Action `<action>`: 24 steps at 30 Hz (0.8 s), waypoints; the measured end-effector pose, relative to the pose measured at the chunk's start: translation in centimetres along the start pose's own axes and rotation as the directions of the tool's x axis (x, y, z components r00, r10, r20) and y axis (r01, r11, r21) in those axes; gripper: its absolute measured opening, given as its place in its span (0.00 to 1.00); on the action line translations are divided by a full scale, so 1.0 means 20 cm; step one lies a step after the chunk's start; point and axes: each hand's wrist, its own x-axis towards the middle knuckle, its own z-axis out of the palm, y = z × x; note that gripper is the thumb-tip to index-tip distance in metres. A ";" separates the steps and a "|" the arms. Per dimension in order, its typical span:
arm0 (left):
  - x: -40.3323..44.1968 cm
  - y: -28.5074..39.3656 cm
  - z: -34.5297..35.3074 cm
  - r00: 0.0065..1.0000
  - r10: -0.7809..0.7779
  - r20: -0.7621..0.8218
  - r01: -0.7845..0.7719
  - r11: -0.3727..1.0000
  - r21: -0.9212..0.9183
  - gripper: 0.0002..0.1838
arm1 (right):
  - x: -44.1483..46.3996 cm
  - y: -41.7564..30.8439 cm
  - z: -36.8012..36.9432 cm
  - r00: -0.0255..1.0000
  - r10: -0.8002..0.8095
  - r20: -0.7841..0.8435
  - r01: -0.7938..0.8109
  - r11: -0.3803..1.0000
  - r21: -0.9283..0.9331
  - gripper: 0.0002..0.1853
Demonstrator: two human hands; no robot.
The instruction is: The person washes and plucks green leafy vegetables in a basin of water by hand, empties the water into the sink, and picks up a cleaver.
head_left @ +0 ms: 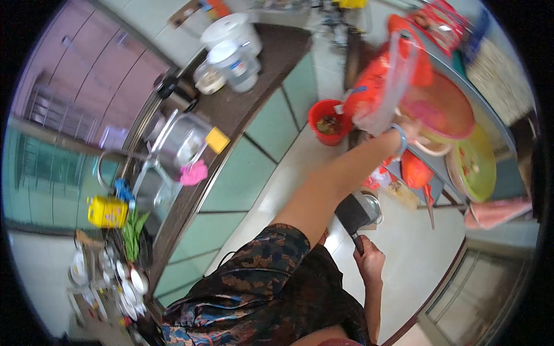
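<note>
My left hand (pixel 408 128), with a bracelet at the wrist, reaches to the shelf at the upper right. It is beside a red and clear plastic bag (pixel 378 86) and the pink-red basin (pixel 444 109). Its fingers are blurred and partly hidden, so any grip is unclear. Lower down, my right hand (pixel 369 259) is closed round the dark handle of a cleaver (pixel 356 213), whose broad blade points up and away from my body.
A red bucket (pixel 330 122) with scraps stands on the floor by green cabinets (pixel 231 181). Along the left counter are a sink (pixel 157 187), a yellow jug (pixel 107 212) and plastic containers (pixel 239 69). A green basin (pixel 476 164) rests on the right shelf.
</note>
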 end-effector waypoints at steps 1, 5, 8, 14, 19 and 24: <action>-0.07 0.03 -0.08 0.998 0.020 0.063 -0.020 1.000 0.000 0.24 | 0.04 -0.01 0.01 0.997 -0.039 0.063 0.040 0.999 -0.026 0.24; -0.51 0.10 -0.52 0.888 0.215 0.406 -0.154 0.972 -0.178 0.14 | 0.23 -0.12 0.06 0.972 -0.141 0.190 0.152 0.987 -0.044 0.25; -1.17 0.13 -1.07 0.831 0.487 0.268 -0.520 0.852 0.065 0.13 | 0.38 -0.30 0.11 0.920 -0.325 0.219 0.337 0.941 -0.017 0.25; -2.28 -0.31 -2.00 0.915 0.198 -0.351 -0.141 0.973 0.183 0.14 | 0.61 -0.97 0.34 0.773 -0.526 0.356 0.545 0.837 0.053 0.23; -2.73 -0.55 -2.39 0.763 -0.042 -0.645 -0.060 0.989 -0.135 0.14 | 0.59 -1.72 0.77 0.617 -0.640 0.457 0.634 0.749 0.194 0.21; -2.84 -0.78 -2.74 0.574 -0.120 -0.810 -0.434 0.794 -0.425 0.17 | 0.37 -2.24 1.30 0.514 -0.759 0.398 0.631 0.650 0.424 0.27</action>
